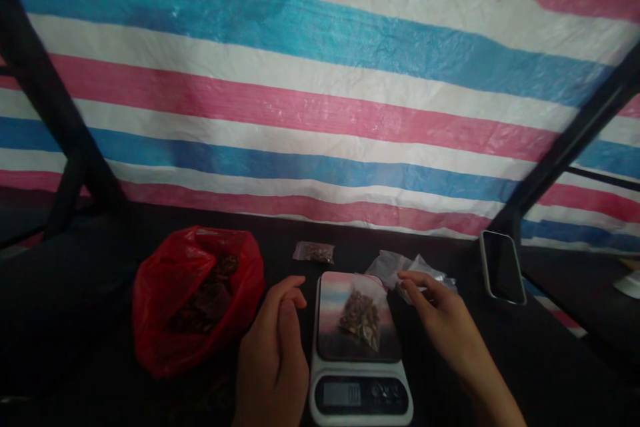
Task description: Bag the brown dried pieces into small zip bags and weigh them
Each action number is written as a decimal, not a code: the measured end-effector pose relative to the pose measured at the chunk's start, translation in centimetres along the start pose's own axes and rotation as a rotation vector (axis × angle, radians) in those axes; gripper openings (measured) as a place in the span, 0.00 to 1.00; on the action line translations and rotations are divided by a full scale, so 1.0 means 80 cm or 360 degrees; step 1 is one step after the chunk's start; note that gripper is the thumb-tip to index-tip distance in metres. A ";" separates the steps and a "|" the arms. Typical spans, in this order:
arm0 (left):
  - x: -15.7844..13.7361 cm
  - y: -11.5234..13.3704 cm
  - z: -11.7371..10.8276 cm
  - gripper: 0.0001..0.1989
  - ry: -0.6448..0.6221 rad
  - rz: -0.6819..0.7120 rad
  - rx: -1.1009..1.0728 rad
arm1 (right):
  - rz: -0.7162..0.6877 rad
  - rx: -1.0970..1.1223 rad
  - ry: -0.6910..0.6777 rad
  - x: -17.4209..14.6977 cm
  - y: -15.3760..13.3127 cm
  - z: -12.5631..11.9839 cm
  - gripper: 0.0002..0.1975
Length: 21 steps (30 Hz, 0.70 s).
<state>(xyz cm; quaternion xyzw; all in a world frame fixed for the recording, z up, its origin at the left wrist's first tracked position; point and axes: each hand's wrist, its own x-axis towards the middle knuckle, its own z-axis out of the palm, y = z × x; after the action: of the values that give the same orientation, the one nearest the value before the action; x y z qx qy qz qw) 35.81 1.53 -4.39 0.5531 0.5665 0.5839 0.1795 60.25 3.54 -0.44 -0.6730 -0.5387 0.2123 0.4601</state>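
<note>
A white kitchen scale (361, 393) with a shiny plate stands on the dark table in front of me. On its plate lies a small clear bag of brown dried pieces (361, 317). My left hand (274, 360) hovers just left of the scale with fingers curled and loosely apart, holding nothing. My right hand (440, 323) reaches from the right, its fingertips on a pile of empty clear bags (390, 265) behind the scale's right corner.
A red plastic bag (165, 307) full of dark dried pieces sits open at the left. Another small filled bag (314, 252) lies behind the scale. A phone (501, 267) lies face up at the right. A striped tarp hangs behind the table.
</note>
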 end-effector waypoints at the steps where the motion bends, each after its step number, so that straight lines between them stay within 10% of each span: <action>1: 0.000 0.000 0.000 0.21 0.0022 0.0005 -0.0005 | 0.0003 -0.0005 0.0011 0.000 0.001 -0.002 0.23; 21: 0.006 -0.009 -0.020 0.16 0.0088 0.0074 -0.0085 | -0.0147 -0.0052 -0.0021 -0.001 -0.004 0.024 0.21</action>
<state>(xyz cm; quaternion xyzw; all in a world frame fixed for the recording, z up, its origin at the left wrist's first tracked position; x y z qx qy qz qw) 34.02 1.45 -4.37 0.5447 0.5425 0.6179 0.1649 58.52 4.22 -1.12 -0.6535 -0.5755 0.1866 0.4548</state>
